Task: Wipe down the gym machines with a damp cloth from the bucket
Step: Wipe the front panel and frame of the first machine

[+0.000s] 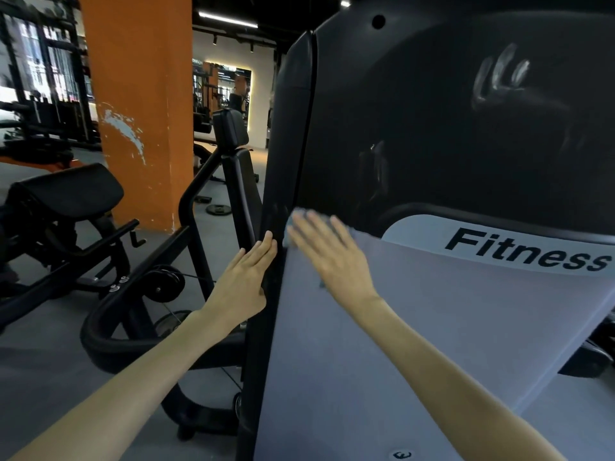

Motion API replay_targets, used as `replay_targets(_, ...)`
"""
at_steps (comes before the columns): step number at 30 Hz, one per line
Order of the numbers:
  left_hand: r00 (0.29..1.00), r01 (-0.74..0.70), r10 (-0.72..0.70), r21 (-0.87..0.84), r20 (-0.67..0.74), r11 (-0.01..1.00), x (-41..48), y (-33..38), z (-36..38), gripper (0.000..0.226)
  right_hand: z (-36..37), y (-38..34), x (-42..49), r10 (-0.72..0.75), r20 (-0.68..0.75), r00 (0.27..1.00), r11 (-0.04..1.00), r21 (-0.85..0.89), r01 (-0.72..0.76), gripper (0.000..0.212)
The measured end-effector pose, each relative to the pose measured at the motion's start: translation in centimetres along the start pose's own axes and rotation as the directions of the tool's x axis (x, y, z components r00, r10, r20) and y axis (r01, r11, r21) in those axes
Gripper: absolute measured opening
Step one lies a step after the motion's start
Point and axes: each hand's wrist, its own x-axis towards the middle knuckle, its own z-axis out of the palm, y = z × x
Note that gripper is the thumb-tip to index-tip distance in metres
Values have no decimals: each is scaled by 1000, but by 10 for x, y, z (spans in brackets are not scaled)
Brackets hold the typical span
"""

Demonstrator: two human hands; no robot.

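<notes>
A tall gym machine shroud [432, 144] fills the right of the view, black on top and pale grey below, with a "Fitness" label. My right hand [332, 257] lies flat with straight fingers on a pale blue cloth [290, 224], pressing it against the shroud where black meets grey. Only the cloth's upper left edge shows past my fingers. My left hand [246, 281] rests with straight fingers against the shroud's black side edge [283, 168]. Dried smears mark the black panel high up. No bucket is in view.
An orange pillar [139, 104] stands at the back left. A black padded bench machine [63, 194] sits at the left. A black frame with a pulley wheel [164, 284] stands close beside the shroud. Weight plates [218, 209] lie on the grey floor.
</notes>
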Motion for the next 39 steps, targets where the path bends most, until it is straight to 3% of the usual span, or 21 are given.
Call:
replay_targets(3,1000,11,-11,-2,11,1000,0,2,-1,91,1,1,2,79,-44,996,997,12,-78,71)
replay_targets(6,999,43,-43,23,28,999,2,3,-3,89,24,-36,-44,-80,123,989,997,2,80,70)
replay_targets(7,998,50,-51,39,37,998,2,4,-4,88,32,-50,-64,-169,220,961,985,6,172,78)
replay_targets(10,995,75,-78,50,60,996,2,7,-6,89,43,-79,-116,-329,531,781,916,-20,400,90)
replay_targets(12,994,91,-92,30,63,995,1,10,-6,91,42,-77,-127,-399,587,705,872,5,489,85)
replay_targets(13,992,99,-99,14,72,995,0,12,-6,92,40,-70,-123,-422,557,716,865,10,502,85)
replay_targets(15,988,117,-114,-26,101,993,0,13,-8,92,29,-49,-102,-372,404,836,916,13,401,97)
replay_targets(18,988,117,-111,-49,108,992,2,12,-9,92,3,-4,-49,-107,173,979,994,14,106,124)
replay_targets(22,987,131,-124,-61,98,990,0,16,-7,91,-9,14,-20,127,61,990,991,32,-129,108)
replay_targets(24,988,128,-123,-48,92,991,0,17,-7,90,6,-8,-40,74,99,992,997,32,-77,91)
replay_targets(25,989,126,-122,-40,89,991,0,17,-8,89,18,-25,-57,-35,173,984,999,30,30,85)
replay_targets(26,988,126,-123,-33,90,991,1,18,-8,89,26,-43,-75,-183,294,938,982,23,185,81)
replay_targets(28,987,133,-131,-17,97,991,0,20,-9,88,36,-77,-108,-419,543,728,876,31,481,81)
replay_targets(30,988,130,-130,12,80,991,-1,21,-9,89,42,-97,-122,-513,656,554,789,104,606,81)
replay_targets(31,989,129,-130,21,73,991,-2,22,-9,89,43,-98,-118,-519,650,555,789,114,604,79)
replay_targets(32,989,132,-134,23,70,991,-2,22,-8,89,42,-93,-107,-511,614,602,807,102,582,78)
replay_targets(34,987,140,-141,17,76,990,-1,23,-9,89,31,-72,-77,-410,473,780,898,61,436,83)
replay_targets(36,987,141,-142,14,71,990,0,23,-9,89,17,-40,-41,-195,321,927,980,23,198,101)
replay_targets(38,988,135,-136,18,68,991,0,24,-9,90,4,-10,-14,-21,194,981,999,-32,28,124)
replay_targets(39,989,129,-130,23,68,991,0,24,-8,89,-1,-2,-4,44,149,988,999,-34,-39,124)
